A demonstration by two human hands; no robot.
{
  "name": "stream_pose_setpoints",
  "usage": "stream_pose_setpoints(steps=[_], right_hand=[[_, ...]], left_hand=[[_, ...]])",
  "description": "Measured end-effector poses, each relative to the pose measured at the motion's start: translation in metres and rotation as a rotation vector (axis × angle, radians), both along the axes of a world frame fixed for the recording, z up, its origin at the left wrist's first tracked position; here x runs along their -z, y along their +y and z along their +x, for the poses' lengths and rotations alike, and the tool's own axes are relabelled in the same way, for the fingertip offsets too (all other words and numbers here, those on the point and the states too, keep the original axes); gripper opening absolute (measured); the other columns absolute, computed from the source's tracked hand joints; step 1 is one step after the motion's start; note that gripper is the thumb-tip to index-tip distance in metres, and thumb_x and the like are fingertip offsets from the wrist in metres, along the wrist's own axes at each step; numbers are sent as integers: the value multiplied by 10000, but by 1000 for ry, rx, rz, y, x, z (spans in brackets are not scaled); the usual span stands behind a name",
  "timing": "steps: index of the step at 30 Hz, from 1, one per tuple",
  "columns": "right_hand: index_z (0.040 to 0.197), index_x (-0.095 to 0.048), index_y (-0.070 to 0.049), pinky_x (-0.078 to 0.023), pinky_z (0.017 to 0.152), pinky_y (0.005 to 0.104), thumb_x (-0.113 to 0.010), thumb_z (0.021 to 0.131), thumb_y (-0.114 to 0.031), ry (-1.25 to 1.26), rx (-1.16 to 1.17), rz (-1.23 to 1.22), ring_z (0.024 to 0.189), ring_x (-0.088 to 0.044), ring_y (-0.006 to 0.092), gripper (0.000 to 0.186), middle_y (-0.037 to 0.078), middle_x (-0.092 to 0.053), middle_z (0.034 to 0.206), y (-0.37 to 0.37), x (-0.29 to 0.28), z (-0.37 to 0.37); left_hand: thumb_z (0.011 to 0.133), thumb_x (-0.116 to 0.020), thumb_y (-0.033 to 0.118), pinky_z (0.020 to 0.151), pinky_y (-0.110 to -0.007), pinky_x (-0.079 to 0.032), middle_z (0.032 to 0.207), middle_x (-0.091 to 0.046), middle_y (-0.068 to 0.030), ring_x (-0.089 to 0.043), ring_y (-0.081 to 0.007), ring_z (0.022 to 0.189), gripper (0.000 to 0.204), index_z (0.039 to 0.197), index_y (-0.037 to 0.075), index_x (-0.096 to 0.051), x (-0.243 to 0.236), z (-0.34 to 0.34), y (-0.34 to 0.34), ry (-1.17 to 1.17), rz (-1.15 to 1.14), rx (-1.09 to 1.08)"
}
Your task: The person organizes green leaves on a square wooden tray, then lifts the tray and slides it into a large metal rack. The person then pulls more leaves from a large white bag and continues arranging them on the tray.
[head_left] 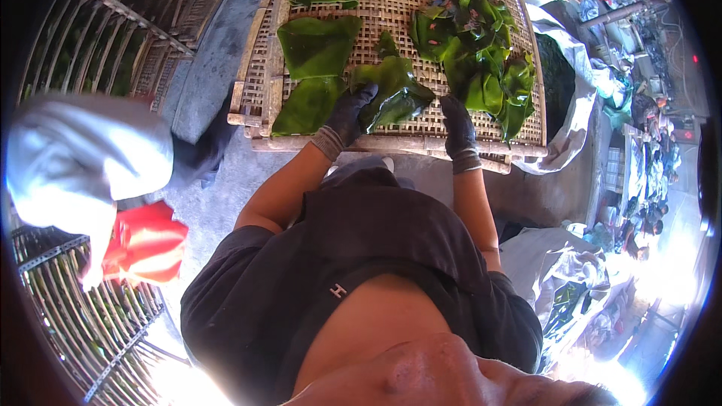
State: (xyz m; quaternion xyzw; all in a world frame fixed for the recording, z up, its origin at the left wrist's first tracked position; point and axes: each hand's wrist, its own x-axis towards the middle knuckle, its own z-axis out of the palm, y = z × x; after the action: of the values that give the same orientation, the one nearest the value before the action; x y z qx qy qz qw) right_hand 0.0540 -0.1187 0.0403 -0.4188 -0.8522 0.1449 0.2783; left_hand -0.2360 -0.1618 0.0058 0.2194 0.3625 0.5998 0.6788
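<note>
In front of me is a woven bamboo tray point(376, 26) bearing glossy green sheets that look like kelp. My left hand point(347, 118), in a dark glove, is closed on the left edge of a wet, folded green sheet point(397, 94). To the right, my gloved right hand point(459, 131) rests near the tray's front edge, its fingers stretched out and apart from that sheet. Flat green sheets point(319, 45) lie in a column on the left. A crumpled heap of green pieces point(481, 68) covers the right side.
On my left a person in a pale top point(86, 146) stands close, with a red bag or cloth point(147, 243) beside them. Slatted bamboo racks point(90, 323) line that side. A large white sack point(579, 98) with dark green contents borders the tray's right. Another sack point(568, 263) stands behind it.
</note>
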Motion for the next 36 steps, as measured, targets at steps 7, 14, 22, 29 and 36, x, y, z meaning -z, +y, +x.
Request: stream_pose_setpoints(steps=[7,14,22,29,36], right_hand=[[1406,-486,-54,-407,1081,341,-574,951,-92,407,-98,-660,1308,-497,292,465,165,-489,1442,-17,44,-66],[1317,-549,-40,-449,1026,348,-481,983,-124,-143,-245,-33,1183,-576,317,351,211,-592,1288,9,42,-60],[1156,-613,-26,-509,814,275,-619,960,-168,-23,-350,117,913,-619,124,243,42,-672,1037,29,6,-47],[1231,-638,-28,-534,850,347,-696,905,-284,142,-102,-577,974,-669,242,418,118,-690,1129,49,162,-18],[1434,-433,-94,-385,1039,547,-762,749,-502,-347,329,105,1296,-425,444,863,207,-402,1496,85,13,47]], left_hand=[[944,-655,184,798,-329,-557,1033,-667,-11,-657,-146,903,234,1151,76,-634,22,-8,12,727,523,49],[941,-647,227,857,-329,-520,1055,-662,-7,-642,-139,923,292,1193,82,-618,-28,-12,4,220,-82,177],[912,-650,236,902,-316,-502,1085,-667,-41,-647,-184,969,386,1253,70,-580,-32,10,1,366,23,116],[898,-665,299,900,-407,-510,1211,-653,-170,-646,-320,1036,577,1379,31,-493,-10,0,-17,1299,-99,58],[909,-628,323,1050,-448,-431,1410,-512,-224,-500,-390,1279,652,1461,51,-415,-27,38,-26,2012,-97,-56]])
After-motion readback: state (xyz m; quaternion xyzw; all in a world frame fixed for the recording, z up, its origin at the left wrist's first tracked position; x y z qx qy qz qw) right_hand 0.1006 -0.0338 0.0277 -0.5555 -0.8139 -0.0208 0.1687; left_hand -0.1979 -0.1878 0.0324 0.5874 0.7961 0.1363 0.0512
